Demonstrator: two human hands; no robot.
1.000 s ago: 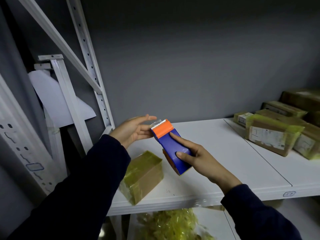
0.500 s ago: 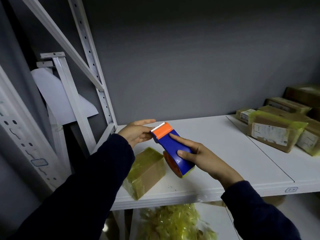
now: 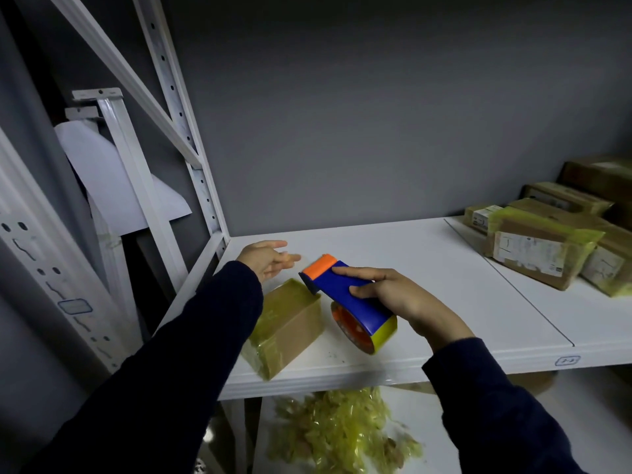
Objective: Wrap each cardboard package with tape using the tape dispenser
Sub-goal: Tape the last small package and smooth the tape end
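A blue tape dispenser (image 3: 345, 295) with an orange cutter end and a yellowish tape roll is gripped by my right hand (image 3: 400, 299) above the white shelf (image 3: 410, 268). Its orange end points left, close over the far corner of a small cardboard package (image 3: 287, 326) covered in yellowish tape, which lies on the shelf near the front edge. My left hand (image 3: 270, 260) hovers just beyond the package with fingers loosely spread, a little left of the dispenser's tip and holding nothing.
Several taped cardboard packages (image 3: 540, 248) are stacked at the right end of the shelf. A heap of crumpled yellowish tape (image 3: 335, 429) lies on the level below. White metal rack posts (image 3: 191, 159) stand at the left; a grey wall closes the back.
My left hand has let go of the dispenser's orange end and opened, drifting slightly left. My right hand has lowered and tilted the dispenser down toward the package.
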